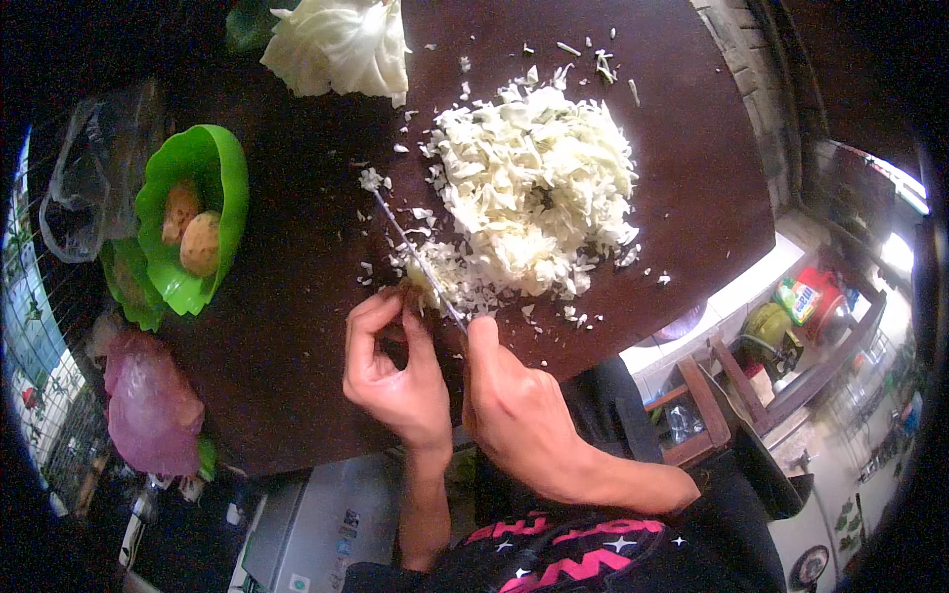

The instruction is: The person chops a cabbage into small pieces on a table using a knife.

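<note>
My right hand (523, 415) grips a knife, its handle hidden in my fingers. The thin knife blade (415, 256) points away to the upper left, with cabbage bits stuck near its tip. Close beside the blade, the fingertips of my left hand (397, 370) pinch a small cabbage piece (420, 286), mostly covered by the fingers. Finely chopped bits lie along the blade's right side. Beyond them spreads a large heap of chopped cabbage (537, 185) on the dark brown tabletop (697, 170). Part of a cabbage head (345, 48) rests at the top of the view.
At left stands a green scalloped bowl (233, 185) holding two brownish, egg-shaped items (200, 243). A clear plastic bag (74, 193) lies behind it; a pink plastic bag (152, 408) sits nearer me. Past the table's right edge is a wooden rack (801, 385) with containers.
</note>
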Demonstrator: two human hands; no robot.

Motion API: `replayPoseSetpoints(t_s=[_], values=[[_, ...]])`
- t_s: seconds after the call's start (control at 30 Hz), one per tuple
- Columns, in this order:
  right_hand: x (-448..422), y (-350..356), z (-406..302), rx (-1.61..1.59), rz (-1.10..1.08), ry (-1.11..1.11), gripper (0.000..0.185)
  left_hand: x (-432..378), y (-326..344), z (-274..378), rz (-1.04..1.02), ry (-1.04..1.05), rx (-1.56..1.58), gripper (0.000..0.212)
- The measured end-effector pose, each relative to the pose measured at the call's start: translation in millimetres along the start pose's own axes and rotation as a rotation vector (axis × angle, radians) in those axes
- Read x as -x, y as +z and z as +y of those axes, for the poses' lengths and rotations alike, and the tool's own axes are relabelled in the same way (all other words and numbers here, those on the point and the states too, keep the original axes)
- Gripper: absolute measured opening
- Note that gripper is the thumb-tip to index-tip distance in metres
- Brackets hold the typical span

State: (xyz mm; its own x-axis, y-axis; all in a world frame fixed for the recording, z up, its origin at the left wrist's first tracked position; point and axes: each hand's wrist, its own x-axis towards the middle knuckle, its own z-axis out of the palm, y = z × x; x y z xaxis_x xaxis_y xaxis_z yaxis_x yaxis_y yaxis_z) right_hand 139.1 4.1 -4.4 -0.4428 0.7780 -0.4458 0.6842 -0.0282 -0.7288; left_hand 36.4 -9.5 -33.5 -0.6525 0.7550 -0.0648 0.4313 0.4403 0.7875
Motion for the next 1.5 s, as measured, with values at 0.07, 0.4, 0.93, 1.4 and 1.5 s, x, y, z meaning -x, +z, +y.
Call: replayPoseSetpoints(t_s=[0.07, 0.4, 0.93, 1.4, 1.5], values=[[-0.6, 0.5, -1.7, -0.006, -0.015, 0.005, 0.016, 0.0, 0.7, -0.9, 0.013, -0.011, 0.011, 0.006], [1.9, -1.1, -2.8, -0.087, -0.044, 0.045, 0.019, 0.4, -0.5, -5.6, 0.021, 0.021, 0.008, 0.008], [-3.1, 2.2, -0.3, -0.143, -0.072, 0.053, 0.02, -1.0, 1.0, -4.9, 0.027, 0.065, -0.018, 0.008], [13.6, -30.3, 9.4, -0.081, 0.047, -0.007, 0.029, -7.7, -7.5, 18.6, -0.09, 0.016, 0.049, 0.024], [18.5, -47.9, 2.5, -0.183, 0.071, -0.119, 0.032, -6.2, -13.7, 24.6, -0.074, 0.071, 0.044, 0.019]])
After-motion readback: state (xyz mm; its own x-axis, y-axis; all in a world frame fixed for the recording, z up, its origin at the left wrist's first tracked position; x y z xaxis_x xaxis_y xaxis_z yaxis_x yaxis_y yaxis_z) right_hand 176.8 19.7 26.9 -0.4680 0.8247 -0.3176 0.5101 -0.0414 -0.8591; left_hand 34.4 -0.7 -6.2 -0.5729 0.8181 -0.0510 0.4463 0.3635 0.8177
